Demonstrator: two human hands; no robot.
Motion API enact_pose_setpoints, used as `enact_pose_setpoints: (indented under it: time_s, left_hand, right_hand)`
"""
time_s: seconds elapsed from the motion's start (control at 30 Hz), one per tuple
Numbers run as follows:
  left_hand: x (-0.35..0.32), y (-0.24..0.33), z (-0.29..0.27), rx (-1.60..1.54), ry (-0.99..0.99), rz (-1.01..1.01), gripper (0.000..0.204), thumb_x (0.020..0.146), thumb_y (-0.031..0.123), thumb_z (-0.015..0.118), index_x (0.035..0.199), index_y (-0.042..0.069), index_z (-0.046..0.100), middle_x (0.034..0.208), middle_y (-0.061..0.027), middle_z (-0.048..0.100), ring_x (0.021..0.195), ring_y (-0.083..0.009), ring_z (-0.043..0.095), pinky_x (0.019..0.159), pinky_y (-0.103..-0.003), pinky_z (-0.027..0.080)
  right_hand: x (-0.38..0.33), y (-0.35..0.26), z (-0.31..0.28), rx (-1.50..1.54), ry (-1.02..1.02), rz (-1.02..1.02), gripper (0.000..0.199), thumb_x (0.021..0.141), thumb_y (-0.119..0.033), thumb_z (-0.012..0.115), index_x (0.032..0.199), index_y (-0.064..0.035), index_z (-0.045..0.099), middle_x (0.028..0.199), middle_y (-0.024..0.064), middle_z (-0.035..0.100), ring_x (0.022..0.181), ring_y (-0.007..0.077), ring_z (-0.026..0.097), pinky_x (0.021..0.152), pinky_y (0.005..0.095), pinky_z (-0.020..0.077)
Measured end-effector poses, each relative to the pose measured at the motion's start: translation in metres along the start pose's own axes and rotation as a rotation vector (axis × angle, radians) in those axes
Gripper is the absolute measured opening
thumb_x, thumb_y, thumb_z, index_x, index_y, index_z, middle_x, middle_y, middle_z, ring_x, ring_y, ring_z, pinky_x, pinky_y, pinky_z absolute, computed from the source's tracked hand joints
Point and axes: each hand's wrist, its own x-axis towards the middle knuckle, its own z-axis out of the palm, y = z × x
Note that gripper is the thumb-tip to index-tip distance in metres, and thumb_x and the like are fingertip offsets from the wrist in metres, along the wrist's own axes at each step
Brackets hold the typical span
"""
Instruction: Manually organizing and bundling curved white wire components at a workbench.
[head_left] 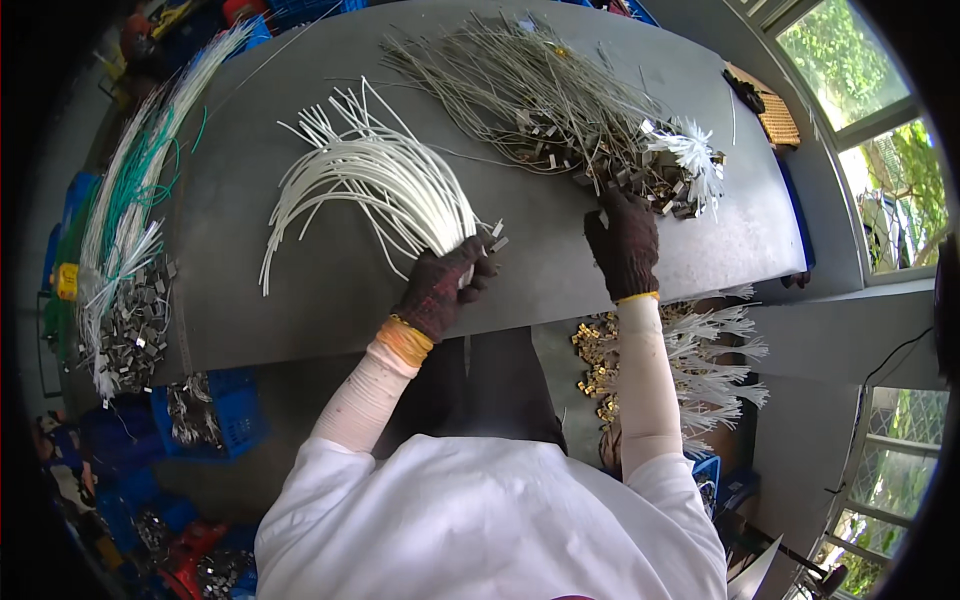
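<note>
Body: a person in a white top [480,520] fills the lower middle; both forearms in pale sleeves rise from it to the desk.
Under the desk edge: brass-coloured small parts [592,355] and white frayed cable ends [720,360] lie just right of the right forearm, partly covered by it.
Left hand [440,288]: in a dark glove with an orange cuff, closed around the gathered end of the white wire bundle [370,180], near the front edge of the desk.
White wire bundle: it fans out from the fist to the far left, lying flat on the desk.
Right hand [624,240]: in a dark glove, fingers bent down onto the near end of the grey wire pile [540,90]; what exactly it pinches I cannot tell.
Grey wire pile: it has small metal clips [650,175] and a white tuft at the right end, and it reaches to the far edge.
Desk [330,290]: grey and smooth; there is a bare strip between the two bundles and along the front.
Left side: white and green wires [130,190] with more clips hang over the desk's left edge; blue crates [225,405] stand below.
Room: windows [860,90] with green leaves are at the right.
Hard to see: the corners are black from the lens, and the floor things at lower left are blurred.
</note>
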Motion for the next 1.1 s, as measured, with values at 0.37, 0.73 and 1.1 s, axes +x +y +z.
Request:
enact_pose_setpoints:
  time_s: [0.37,0.73,1.1]
  left_hand:
    - [0.071,-0.133,0.072,-0.024,-0.182,0.146,0.023,0.091,0.017,0.07,0.106,0.001,0.065,0.104,-0.0111,0.069,0.088,-0.0243,0.07,0.072,-0.037,0.06]
    - [0.06,-0.113,0.08,-0.074,-0.082,-0.048,0.026,0.09,0.022,0.071,0.105,0.002,0.065,0.099,-0.0114,0.068,0.084,-0.0206,0.068,0.07,-0.033,0.061]
    - [0.052,-0.106,0.102,-0.085,0.054,-0.215,0.018,0.096,0.019,0.064,0.104,0.004,0.067,0.091,-0.0069,0.068,0.082,-0.0153,0.067,0.069,-0.032,0.057]
  right_hand:
    - [-0.089,0.03,-0.015,1.174,-0.312,0.522,0.036,0.092,-0.021,0.065,0.121,0.0,0.06,0.086,0.0062,0.063,0.063,0.0139,0.061,0.053,0.0278,0.048]
    - [-0.085,0.041,-0.009,0.533,-0.197,0.194,0.033,0.092,-0.022,0.067,0.119,-0.0035,0.064,0.094,0.0118,0.071,0.079,0.0183,0.066,0.07,0.0336,0.0528]
    - [-0.082,0.008,-0.034,0.176,-0.169,0.08,0.034,0.089,-0.022,0.066,0.118,-0.0078,0.059,0.099,0.0151,0.066,0.086,0.0354,0.067,0.076,0.0461,0.0527]
